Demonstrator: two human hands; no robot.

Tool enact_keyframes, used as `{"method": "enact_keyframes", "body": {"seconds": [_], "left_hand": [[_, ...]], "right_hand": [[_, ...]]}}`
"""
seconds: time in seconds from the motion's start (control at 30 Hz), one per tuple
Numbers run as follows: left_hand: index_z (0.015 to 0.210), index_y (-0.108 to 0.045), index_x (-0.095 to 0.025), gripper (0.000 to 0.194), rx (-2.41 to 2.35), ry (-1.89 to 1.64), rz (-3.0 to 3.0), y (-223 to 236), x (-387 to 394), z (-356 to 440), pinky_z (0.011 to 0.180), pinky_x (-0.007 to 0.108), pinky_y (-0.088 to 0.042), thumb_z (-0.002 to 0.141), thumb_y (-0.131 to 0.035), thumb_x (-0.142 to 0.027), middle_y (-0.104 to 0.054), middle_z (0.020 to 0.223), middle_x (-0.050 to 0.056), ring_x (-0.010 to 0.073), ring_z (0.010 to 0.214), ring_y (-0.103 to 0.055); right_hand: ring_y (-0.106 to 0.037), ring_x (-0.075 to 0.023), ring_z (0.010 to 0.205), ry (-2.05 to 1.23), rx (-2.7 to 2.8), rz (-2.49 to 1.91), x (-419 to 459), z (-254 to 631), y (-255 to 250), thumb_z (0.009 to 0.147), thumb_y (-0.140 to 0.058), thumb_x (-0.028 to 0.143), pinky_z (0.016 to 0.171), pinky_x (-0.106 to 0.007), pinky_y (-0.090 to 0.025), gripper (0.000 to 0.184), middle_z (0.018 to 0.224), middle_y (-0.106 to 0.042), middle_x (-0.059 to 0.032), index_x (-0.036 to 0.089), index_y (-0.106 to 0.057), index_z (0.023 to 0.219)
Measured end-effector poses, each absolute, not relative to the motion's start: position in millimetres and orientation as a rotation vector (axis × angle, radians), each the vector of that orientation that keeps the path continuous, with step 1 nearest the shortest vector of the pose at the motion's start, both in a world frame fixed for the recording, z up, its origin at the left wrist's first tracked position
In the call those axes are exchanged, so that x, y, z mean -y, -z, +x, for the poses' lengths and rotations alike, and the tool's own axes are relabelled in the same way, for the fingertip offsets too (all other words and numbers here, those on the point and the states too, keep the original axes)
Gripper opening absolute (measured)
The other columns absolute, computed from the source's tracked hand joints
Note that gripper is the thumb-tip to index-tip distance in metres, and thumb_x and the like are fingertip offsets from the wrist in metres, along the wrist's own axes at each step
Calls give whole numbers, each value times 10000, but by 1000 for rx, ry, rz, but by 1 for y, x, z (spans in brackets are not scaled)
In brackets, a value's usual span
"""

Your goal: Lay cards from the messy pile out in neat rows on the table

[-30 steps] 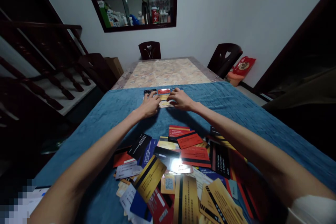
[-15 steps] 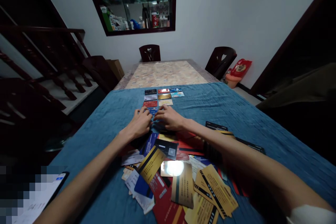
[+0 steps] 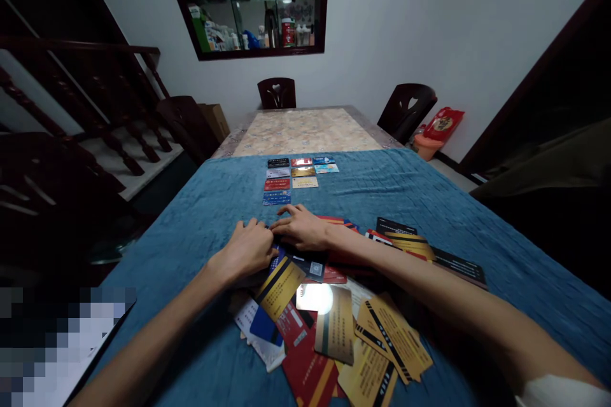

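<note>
My left hand (image 3: 249,245) is at the far left edge of a loose heap of bank cards, fingers curled around the upper end of a blue card (image 3: 276,260). Close beside it, my right hand (image 3: 302,227) lies over the heap's far edge with fingers stretched and apart, their tips near the left hand. Under its palm, a black card (image 3: 312,269) partly shows. Nearer me, a gold card (image 3: 281,286), a dark red card (image 3: 308,375) and several others overlap. Beyond both hands, a blue patterned card (image 3: 277,197) ends the left column of neatly laid cards.
A blue cloth (image 3: 200,203) covers the near table. More cards lie in rows, including a red card (image 3: 277,184) and a white card (image 3: 305,182). Black cards (image 3: 458,265) lie by my right forearm. A partly blurred phone (image 3: 102,343) is at lower left. Chairs (image 3: 408,108) stand around.
Both hands have drawn back from the laid-out cards to the heap. The blue patterned card now lies uncovered below the red one in the left column. The view has shifted slightly.
</note>
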State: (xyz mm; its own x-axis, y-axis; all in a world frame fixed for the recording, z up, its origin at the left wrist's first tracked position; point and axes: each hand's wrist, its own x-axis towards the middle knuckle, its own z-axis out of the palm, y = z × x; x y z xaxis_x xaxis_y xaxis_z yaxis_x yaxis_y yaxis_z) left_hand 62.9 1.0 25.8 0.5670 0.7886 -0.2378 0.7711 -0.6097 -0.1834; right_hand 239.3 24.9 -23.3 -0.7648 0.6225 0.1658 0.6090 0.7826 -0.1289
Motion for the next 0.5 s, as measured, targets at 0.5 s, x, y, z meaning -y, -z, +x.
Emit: {"method": "enact_keyframes", "body": {"seconds": [0.5], "left_hand": [[1184, -647, -186, 333, 1452, -331, -2782, -19, -1, 68, 932, 537, -442, 943, -424, -238, -619, 1227, 155, 341, 1185, -503]], "right_hand": [[-407, -329, 1222, -43, 2744, -1189, -19, 254, 22, 897, -588, 294, 922, -460, -339, 323, 1248, -661, -127, 184, -679, 1188]]}}
